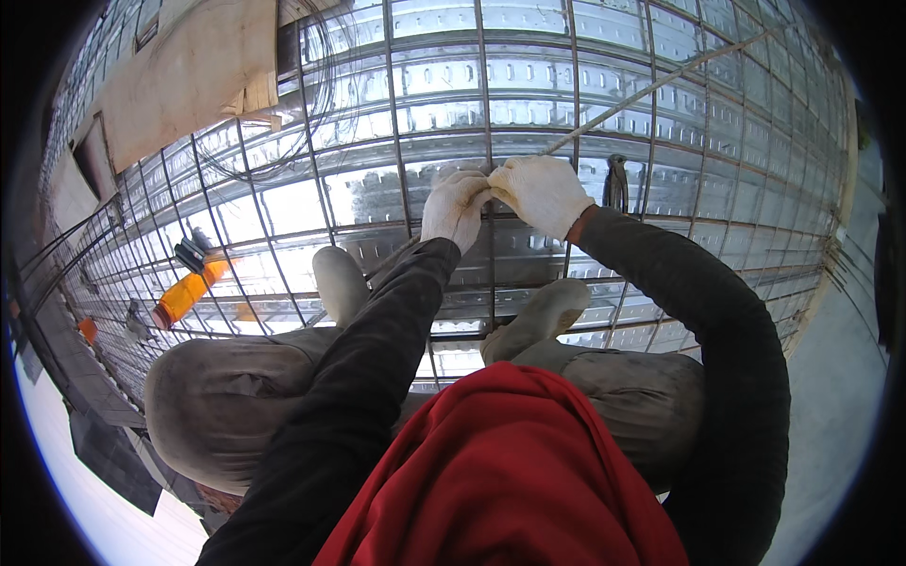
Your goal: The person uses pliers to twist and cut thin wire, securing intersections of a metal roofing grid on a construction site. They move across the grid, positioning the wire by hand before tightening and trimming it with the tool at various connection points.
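White work gloves cover both of my hands. My left hand and my right hand meet at a bar of the rebar mesh, fingers pinched together at the same spot. Whatever lies between the fingertips is too small to make out. Just right of my right hand, a dark, narrow looped metal item lies on the mesh. A thin rod runs diagonally across the bars and passes behind my hands. Ribbed, shiny metal decking shows beneath the mesh.
My boots stand on the mesh on either side of my left forearm. An orange bottle lies to the left. Wooden boards cover part of the mesh at the far left, with loose thin wire beside them. The mesh ends at a right edge.
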Motion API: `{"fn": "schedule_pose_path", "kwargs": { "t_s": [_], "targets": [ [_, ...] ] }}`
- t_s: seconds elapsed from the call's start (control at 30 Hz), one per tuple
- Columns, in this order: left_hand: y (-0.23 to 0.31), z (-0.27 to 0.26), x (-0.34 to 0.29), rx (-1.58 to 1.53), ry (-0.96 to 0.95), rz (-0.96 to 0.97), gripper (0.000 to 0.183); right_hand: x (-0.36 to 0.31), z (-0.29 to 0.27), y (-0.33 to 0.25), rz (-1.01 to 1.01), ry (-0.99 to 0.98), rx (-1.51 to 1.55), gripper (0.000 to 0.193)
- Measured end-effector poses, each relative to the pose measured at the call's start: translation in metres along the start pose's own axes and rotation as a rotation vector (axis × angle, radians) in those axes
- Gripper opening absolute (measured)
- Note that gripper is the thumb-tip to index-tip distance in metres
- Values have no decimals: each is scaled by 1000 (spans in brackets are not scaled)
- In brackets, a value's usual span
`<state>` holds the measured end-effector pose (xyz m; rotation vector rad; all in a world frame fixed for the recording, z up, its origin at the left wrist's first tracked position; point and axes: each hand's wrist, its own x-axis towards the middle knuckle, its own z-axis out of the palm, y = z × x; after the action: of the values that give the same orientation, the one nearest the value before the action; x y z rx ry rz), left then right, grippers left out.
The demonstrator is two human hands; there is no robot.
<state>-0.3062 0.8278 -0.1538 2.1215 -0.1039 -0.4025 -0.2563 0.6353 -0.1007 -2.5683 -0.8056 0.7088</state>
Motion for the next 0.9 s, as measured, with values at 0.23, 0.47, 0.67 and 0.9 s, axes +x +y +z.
{"fn": "schedule_pose_path", "kwargs": {
  "t_s": [0.23, 0.47, 0.67, 0.9],
  "targets": [
    [2, -7, 9, -48, -133, -271, 21, -2, 11, 6, 38, -11, 71, 18],
    [32, -22, 39, 354, -254, -56, 25, -17, 60, -25, 254, 102, 345, 22],
    [57, -6, 14, 442, -8, -84, 37, -86, 24, 0, 189, -13, 380, 39],
    [39, -10, 9, 559, -111, 70, 18, -151, 31, 48, 965, 155, 154, 75]
  ]
}}
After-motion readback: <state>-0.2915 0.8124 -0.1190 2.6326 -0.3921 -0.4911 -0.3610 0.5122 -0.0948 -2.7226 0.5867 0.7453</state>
